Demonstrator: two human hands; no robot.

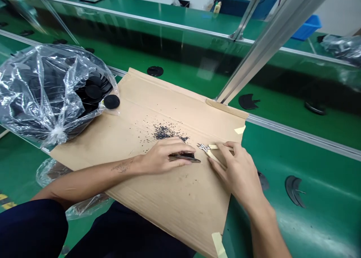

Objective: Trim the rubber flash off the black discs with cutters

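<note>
Left hand [165,156] pinches a black piece [186,159], right hand [237,171] grips small cutters [204,148], and black crumbs [165,132] lie at twelve o'clock on the cardboard [158,213].

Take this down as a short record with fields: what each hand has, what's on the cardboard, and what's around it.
Left hand: holds a black plastic piece
Right hand: holds side cutters, their tips close to the black plastic piece
On the cardboard sheet: a pile of small black trimmings, with more scattered around it
Beside the cardboard sheet: a clear plastic bag of black discs
Around: a green work surface with black curved pieces; a blue crate farther off
</note>
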